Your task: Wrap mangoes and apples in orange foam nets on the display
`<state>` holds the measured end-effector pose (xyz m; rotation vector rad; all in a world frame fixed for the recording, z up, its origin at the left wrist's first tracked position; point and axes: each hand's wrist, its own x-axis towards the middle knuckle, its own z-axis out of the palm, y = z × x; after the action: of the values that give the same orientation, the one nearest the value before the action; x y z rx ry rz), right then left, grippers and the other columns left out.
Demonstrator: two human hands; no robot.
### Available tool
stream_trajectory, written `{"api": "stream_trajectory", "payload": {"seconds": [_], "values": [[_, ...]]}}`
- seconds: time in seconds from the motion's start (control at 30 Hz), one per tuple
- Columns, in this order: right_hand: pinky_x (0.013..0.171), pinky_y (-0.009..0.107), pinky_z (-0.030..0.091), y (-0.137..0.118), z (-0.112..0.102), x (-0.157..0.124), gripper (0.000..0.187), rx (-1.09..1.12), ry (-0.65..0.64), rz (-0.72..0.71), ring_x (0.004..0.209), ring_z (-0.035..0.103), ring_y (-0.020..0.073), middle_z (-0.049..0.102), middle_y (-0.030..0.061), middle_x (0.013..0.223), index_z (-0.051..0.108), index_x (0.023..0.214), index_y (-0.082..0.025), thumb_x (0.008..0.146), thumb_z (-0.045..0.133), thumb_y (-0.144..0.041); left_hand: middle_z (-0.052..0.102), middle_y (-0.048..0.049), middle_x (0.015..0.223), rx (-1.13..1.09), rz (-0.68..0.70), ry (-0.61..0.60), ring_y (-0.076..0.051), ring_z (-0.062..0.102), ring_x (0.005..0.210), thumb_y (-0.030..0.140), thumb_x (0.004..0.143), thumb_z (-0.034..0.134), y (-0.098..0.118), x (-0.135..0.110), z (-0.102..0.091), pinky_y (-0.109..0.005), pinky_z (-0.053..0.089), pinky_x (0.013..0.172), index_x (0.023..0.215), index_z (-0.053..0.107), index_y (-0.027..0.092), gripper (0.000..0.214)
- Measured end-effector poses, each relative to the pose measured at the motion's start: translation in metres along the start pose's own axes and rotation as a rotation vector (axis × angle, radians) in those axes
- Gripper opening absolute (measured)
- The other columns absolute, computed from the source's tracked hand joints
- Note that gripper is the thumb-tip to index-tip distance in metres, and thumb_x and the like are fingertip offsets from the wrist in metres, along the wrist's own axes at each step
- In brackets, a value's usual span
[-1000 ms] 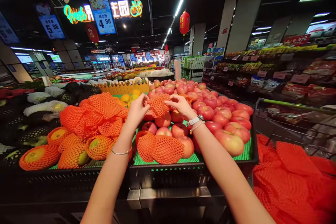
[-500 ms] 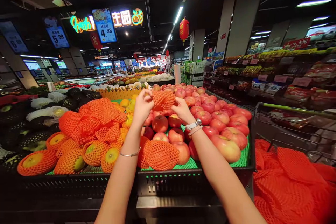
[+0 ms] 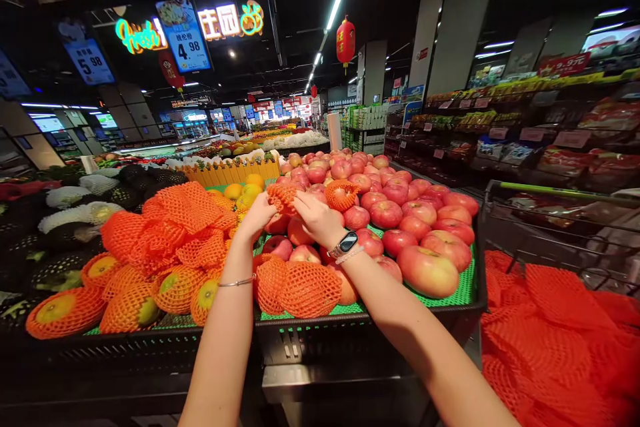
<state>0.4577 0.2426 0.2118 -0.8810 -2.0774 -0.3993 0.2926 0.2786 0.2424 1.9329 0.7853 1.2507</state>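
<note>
My left hand (image 3: pixel 257 213) pinches an orange foam net (image 3: pixel 281 195) above the apples (image 3: pixel 400 213); my right hand (image 3: pixel 315 213) curls over one apple (image 3: pixel 299 233). Stretched carelessly the net could tear, or nudged neighbours might roll off the green mat (image 3: pixel 465 287)

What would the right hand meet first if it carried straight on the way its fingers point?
Probably the orange foam net held in the left hand; the right hand points left towards it, fingertips almost touching. Depth is unclear.
</note>
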Motion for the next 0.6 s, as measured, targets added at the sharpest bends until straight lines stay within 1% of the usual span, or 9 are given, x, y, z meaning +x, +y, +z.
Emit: {"api": "stream_trajectory", "payload": {"seconds": [0.07, 0.13, 0.2, 0.3, 0.4, 0.53, 0.6], "values": [[0.106, 0.042, 0.047, 0.002, 0.003, -0.001, 0.043, 0.033, -0.011, -0.004, 0.124, 0.055, 0.0252, 0.059, 0.0193, 0.132, 0.062, 0.123, -0.008, 0.087, 0.038, -0.002, 0.072, -0.0067, 0.088, -0.032, 0.004, 0.013, -0.023, 0.066, 0.091, 0.033, 0.061, 0.066, -0.003, 0.001, -0.001, -0.038, 0.052, 0.087, 0.087, 0.064, 0.013, 0.033], [0.103, 0.041, 0.049, 0.004, 0.006, -0.001, 0.045, 0.081, -0.001, 0.008, 0.12, 0.057, 0.023, 0.06, 0.0153, 0.131, 0.064, 0.121, -0.013, 0.087, 0.038, 0.0, 0.073, -0.0065, 0.085, -0.071, -0.009, 0.02, -0.024, 0.066, 0.09, 0.032, 0.06, 0.068, -0.005, 0.001, -0.002, -0.038, 0.053, 0.086, 0.084, 0.065, 0.013, 0.031], [0.101, 0.041, 0.05, 0.006, 0.008, -0.001, 0.042, 0.125, 0.004, 0.01, 0.117, 0.059, 0.0222, 0.062, 0.0127, 0.128, 0.066, 0.117, -0.017, 0.087, 0.041, -0.002, 0.073, -0.0061, 0.081, -0.101, -0.028, 0.042, -0.024, 0.067, 0.087, 0.031, 0.058, 0.07, -0.004, 0.001, -0.002, -0.039, 0.054, 0.084, 0.079, 0.065, 0.014, 0.027], [0.1, 0.042, 0.05, 0.007, 0.009, 0.0, 0.032, 0.159, -0.018, -0.028, 0.117, 0.058, 0.0235, 0.062, 0.0132, 0.126, 0.067, 0.111, -0.017, 0.087, 0.048, -0.006, 0.073, -0.0058, 0.079, -0.146, -0.027, 0.082, -0.024, 0.067, 0.085, 0.028, 0.057, 0.07, -0.002, 0.0, -0.002, -0.038, 0.055, 0.083, 0.073, 0.065, 0.015, 0.021], [0.098, 0.04, 0.05, 0.005, 0.006, 0.001, 0.029, 0.177, -0.065, -0.054, 0.114, 0.058, 0.0232, 0.062, 0.0133, 0.124, 0.064, 0.11, -0.015, 0.087, 0.049, -0.006, 0.073, -0.0056, 0.08, -0.184, -0.018, 0.085, -0.024, 0.068, 0.086, 0.027, 0.058, 0.07, -0.002, 0.0, -0.003, -0.037, 0.055, 0.082, 0.075, 0.066, 0.015, 0.021], [0.095, 0.034, 0.051, 0.001, -0.001, 0.002, 0.029, 0.199, -0.106, -0.022, 0.109, 0.06, 0.021, 0.064, 0.01, 0.116, 0.062, 0.11, -0.019, 0.089, 0.045, -0.006, 0.073, -0.0044, 0.078, -0.113, -0.013, 0.121, -0.023, 0.068, 0.085, 0.028, 0.06, 0.069, -0.006, 0.002, -0.007, -0.036, 0.053, 0.082, 0.077, 0.067, 0.015, 0.022], [0.095, 0.033, 0.05, -0.002, -0.004, 0.003, 0.029, 0.184, -0.122, -0.018, 0.108, 0.06, 0.021, 0.065, 0.0094, 0.115, 0.062, 0.11, -0.02, 0.091, 0.045, -0.007, 0.071, -0.003, 0.075, -0.047, -0.015, 0.109, -0.023, 0.067, 0.082, 0.028, 0.058, 0.068, -0.009, 0.003, -0.011, -0.036, 0.052, 0.083, 0.076, 0.066, 0.015, 0.022]]}}
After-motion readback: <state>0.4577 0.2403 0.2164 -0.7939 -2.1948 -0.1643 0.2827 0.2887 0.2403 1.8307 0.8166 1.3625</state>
